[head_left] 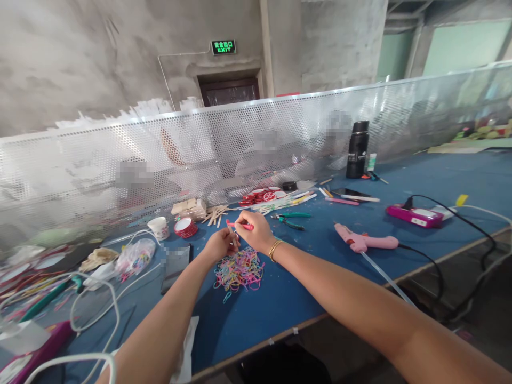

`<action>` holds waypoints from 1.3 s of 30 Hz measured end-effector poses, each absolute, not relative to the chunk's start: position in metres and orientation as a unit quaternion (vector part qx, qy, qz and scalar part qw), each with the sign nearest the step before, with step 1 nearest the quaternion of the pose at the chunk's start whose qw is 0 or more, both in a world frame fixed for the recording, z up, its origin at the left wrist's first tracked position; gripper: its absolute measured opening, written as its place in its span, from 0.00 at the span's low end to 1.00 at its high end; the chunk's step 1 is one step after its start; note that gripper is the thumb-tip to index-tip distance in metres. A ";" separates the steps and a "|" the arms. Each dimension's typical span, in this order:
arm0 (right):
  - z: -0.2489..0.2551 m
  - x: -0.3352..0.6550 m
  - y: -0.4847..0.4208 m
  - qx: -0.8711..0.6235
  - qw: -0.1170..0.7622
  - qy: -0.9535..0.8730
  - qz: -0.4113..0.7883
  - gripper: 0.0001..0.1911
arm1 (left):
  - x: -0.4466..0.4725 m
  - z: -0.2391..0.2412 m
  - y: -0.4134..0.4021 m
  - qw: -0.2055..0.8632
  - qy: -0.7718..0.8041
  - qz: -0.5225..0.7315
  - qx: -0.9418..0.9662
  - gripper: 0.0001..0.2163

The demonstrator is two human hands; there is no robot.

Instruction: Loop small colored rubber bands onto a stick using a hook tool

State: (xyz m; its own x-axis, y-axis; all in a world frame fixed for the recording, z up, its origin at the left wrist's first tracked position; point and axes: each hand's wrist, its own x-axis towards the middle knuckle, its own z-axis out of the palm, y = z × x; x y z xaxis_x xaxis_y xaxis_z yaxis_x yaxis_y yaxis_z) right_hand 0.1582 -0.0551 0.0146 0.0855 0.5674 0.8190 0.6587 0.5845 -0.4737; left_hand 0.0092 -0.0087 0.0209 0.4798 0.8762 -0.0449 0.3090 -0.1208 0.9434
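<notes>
My right hand (pixel 258 230), with a gold bracelet at the wrist, is closed on a slim red pen-like stick (pixel 247 226) that lies nearly level. Just left of it and almost touching, my left hand (pixel 220 246) has its fingers pinched together; whatever small thing sits in them is too small to make out. Both hands are held above a loose heap of coloured loops (pixel 240 271), which look like thin elastic bands in pink, yellow, blue and purple.
Behind the hands lie wooden sticks (pixel 216 214), red round tins (pixel 260 196) and green-handled pliers (pixel 294 220). A phone (pixel 176 266) and paper cup (pixel 159 228) are left. On the right are a pink glue gun (pixel 364 240), a purple power strip (pixel 414 215) and a black bottle (pixel 357 150).
</notes>
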 end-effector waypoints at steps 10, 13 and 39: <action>0.013 0.158 -0.054 -0.452 0.580 -0.677 -0.035 0.06 | 0.010 0.021 -0.009 0.513 0.433 0.280 0.687 0.07; 0.013 0.158 -0.054 -0.455 0.574 -0.679 -0.037 0.07 | 0.010 0.020 -0.008 0.509 0.432 0.282 0.689 0.07; 0.014 0.158 -0.056 -0.461 0.584 -0.667 -0.042 0.07 | 0.009 0.019 -0.007 0.510 0.441 0.281 0.683 0.08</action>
State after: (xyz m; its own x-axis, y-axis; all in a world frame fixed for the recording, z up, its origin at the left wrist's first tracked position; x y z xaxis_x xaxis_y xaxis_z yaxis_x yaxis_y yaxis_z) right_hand 0.1584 -0.0561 0.0137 0.1077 0.5654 0.8178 0.6640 0.5713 -0.4824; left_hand 0.0094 -0.0074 0.0192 0.4530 0.8891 -0.0656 0.3160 -0.0914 0.9443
